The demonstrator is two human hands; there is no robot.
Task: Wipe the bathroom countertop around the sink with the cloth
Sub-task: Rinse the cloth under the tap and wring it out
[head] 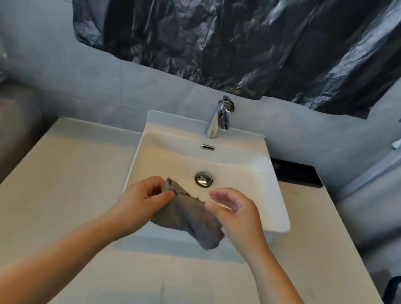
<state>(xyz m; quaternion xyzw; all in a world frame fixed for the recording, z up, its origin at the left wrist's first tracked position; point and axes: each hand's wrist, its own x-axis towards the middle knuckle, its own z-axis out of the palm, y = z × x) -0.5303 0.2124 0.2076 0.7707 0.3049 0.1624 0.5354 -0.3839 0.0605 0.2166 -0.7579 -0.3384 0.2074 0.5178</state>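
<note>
A grey cloth (189,218) hangs crumpled in the air over the front rim of the white sink (274,204). My left hand (142,200) pinches the cloth's upper left corner between thumb and fingers. My right hand (234,211) is at the cloth's right edge, fingers curled; its thumb and lower fingers touch the fabric, though I cannot tell if they grip it. The pale countertop (67,184) spreads to both sides of the sink and in front of it.
A chrome tap (218,118) stands at the back of the sink, with a round drain plug (203,178) in the basin. Black plastic sheeting (238,32) covers the wall above. A dark block (295,172) lies at the back right of the countertop.
</note>
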